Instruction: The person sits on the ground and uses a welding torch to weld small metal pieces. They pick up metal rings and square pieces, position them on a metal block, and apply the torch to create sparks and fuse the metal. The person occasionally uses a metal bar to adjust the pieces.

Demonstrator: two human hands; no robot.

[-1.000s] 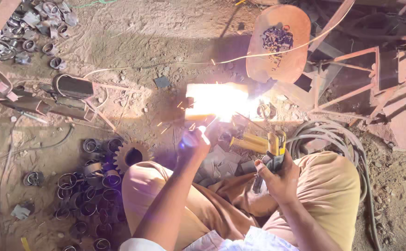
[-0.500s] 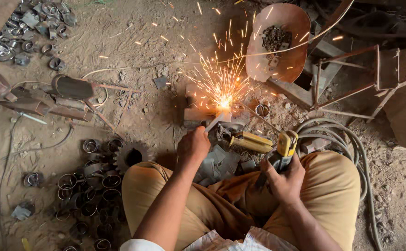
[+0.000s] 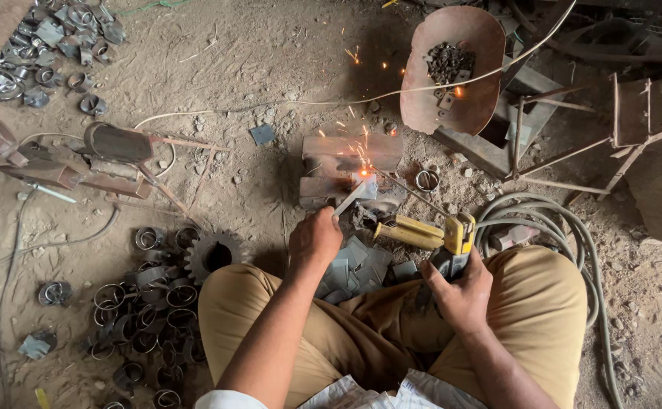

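Observation:
I squat on a dirt floor. My left hand (image 3: 314,241) pinches a small flat metal piece (image 3: 350,198) and holds it against a workpiece on a rusty steel block (image 3: 350,155). My right hand (image 3: 458,294) grips a yellow-handled welding electrode holder (image 3: 422,233). Its thin rod (image 3: 410,193) reaches to a glowing orange spot (image 3: 362,173) on the workpiece, and a few sparks fly above it. A pile of small grey metal plates (image 3: 357,265) lies between my knees.
Metal rings (image 3: 145,303) and a gear wheel (image 3: 213,254) lie at lower left, with more rings (image 3: 47,45) at top left. A rusty pan (image 3: 452,72) with scrap bits stands behind the block. Coiled hose (image 3: 558,223) lies at right beside rusty frames (image 3: 588,136).
The bright arc flash of a second ago shrank to a shower of sparks, and now only a small glow with a few sparks shows. Both hands stayed about where they were.

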